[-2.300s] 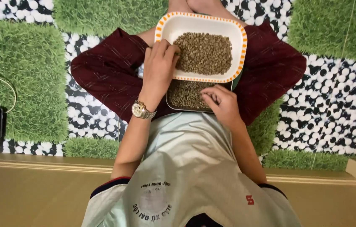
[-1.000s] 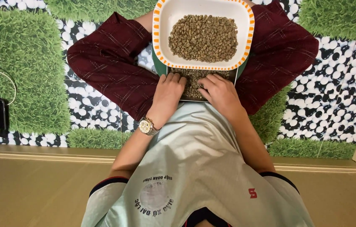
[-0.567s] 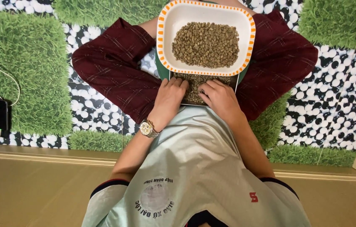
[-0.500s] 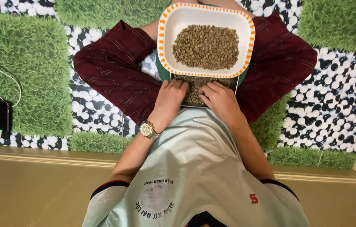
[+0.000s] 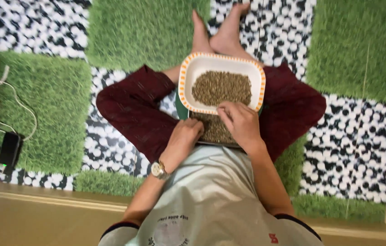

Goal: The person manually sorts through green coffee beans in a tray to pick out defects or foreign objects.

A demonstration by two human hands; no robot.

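Right hand (image 5: 243,125) now at bowl (image 5: 188,91) rim

Black adapter (image 5: 8,152), white cable (image 5: 17,102)

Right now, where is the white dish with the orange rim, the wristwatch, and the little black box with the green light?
white dish (image 5: 192,77), head view, bare left inside wall.
wristwatch (image 5: 158,170), head view, its face.
black box (image 5: 8,151), head view, top surface.
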